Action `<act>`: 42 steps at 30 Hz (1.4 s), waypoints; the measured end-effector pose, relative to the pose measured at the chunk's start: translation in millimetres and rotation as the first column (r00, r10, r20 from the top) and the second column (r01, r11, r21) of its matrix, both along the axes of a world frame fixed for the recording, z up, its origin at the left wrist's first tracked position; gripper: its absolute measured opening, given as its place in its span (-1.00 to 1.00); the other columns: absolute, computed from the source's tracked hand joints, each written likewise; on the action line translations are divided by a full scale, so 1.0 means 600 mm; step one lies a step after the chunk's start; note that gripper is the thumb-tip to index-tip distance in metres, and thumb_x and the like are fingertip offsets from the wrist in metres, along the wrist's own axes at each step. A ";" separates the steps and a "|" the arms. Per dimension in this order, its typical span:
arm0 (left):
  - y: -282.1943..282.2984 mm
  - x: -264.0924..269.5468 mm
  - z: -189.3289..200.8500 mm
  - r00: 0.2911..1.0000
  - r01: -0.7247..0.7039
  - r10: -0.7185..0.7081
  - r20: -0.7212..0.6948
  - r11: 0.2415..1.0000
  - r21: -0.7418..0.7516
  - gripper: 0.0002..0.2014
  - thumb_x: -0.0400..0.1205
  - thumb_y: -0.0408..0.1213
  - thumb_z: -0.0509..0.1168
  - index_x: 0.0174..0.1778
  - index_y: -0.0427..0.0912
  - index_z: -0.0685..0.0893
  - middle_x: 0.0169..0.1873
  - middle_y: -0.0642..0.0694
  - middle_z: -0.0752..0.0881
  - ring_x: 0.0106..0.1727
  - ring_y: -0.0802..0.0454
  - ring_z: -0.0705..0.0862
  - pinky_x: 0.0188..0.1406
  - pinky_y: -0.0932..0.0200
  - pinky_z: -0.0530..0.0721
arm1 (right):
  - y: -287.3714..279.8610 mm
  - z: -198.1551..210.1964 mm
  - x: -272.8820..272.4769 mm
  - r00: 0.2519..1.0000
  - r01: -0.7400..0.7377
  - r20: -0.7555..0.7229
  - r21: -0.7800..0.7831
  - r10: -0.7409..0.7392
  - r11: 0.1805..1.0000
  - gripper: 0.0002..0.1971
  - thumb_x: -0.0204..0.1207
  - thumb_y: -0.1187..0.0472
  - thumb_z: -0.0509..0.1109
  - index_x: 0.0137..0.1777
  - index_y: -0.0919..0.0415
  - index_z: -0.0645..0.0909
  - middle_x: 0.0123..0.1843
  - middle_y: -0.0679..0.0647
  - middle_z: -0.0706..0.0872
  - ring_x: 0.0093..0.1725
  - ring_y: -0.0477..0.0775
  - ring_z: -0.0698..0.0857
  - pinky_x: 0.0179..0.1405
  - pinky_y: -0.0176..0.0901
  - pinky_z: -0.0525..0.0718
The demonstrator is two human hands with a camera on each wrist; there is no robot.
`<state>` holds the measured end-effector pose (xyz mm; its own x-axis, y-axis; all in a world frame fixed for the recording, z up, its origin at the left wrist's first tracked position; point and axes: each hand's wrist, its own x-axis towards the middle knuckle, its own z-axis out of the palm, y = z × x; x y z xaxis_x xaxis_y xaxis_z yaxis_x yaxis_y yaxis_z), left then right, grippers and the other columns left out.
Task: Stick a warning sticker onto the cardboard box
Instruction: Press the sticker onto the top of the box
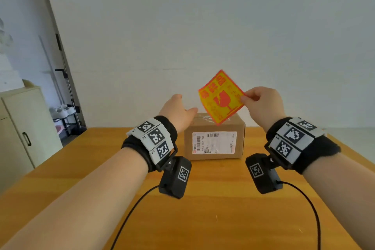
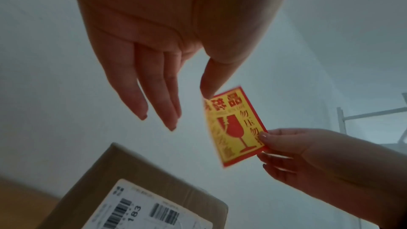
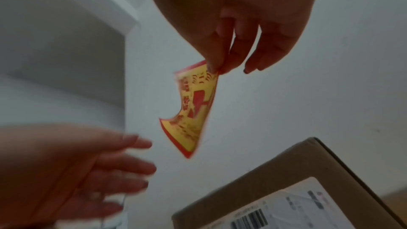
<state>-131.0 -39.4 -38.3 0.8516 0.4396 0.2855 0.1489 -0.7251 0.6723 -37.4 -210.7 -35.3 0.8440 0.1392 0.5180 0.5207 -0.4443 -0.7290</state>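
A yellow and red warning sticker with a broken-glass symbol hangs in the air above the cardboard box. My right hand pinches the sticker's right edge between thumb and forefinger. The sticker is tilted like a diamond and slightly curled. My left hand is open with straight fingers, just left of the sticker and above the box's left top edge, holding nothing. The box stands on the wooden table and bears a white shipping label on its near side.
The wooden table stretches toward me, with two black cables trailing from the wrist cameras. A beige cabinet stands at the left, beside a low rack with shoes. A white wall rises behind the box.
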 end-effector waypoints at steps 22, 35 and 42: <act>0.029 0.078 -0.084 0.940 0.270 -0.080 -0.332 0.768 0.581 -0.53 0.71 -0.06 0.00 0.58 0.06 0.30 0.51 -0.02 0.43 0.45 -0.03 0.50 0.44 -0.06 0.48 | 0.055 -0.025 0.113 0.876 -0.179 -0.454 0.009 0.163 0.984 -0.77 0.53 0.29 0.37 0.08 0.44 0.70 -0.12 0.14 0.70 0.01 0.02 0.59 0.12 -0.19 0.49; 0.039 0.053 -0.099 0.930 0.058 0.064 -0.363 0.947 0.315 -0.45 0.65 0.14 -0.01 0.37 -0.19 0.47 0.31 -0.30 0.52 0.20 -0.24 0.64 0.23 -0.09 0.63 | 0.017 -0.008 0.011 0.655 -0.240 -0.710 0.127 0.257 0.962 -0.87 0.56 0.31 0.33 0.06 0.28 0.63 -0.12 0.05 0.73 -0.10 0.07 0.71 0.46 0.37 0.35; 0.029 0.027 -0.091 0.916 0.195 -0.081 -0.392 0.946 0.259 -0.53 0.70 0.05 -0.04 0.51 0.00 0.39 0.33 -0.28 0.54 0.31 -0.22 0.59 0.26 0.03 0.54 | -0.002 -0.009 -0.031 0.597 -0.189 -0.749 0.216 0.287 0.958 -0.83 0.58 0.35 0.30 0.14 0.28 0.57 -0.18 0.12 0.70 0.06 0.26 0.68 0.45 0.37 0.41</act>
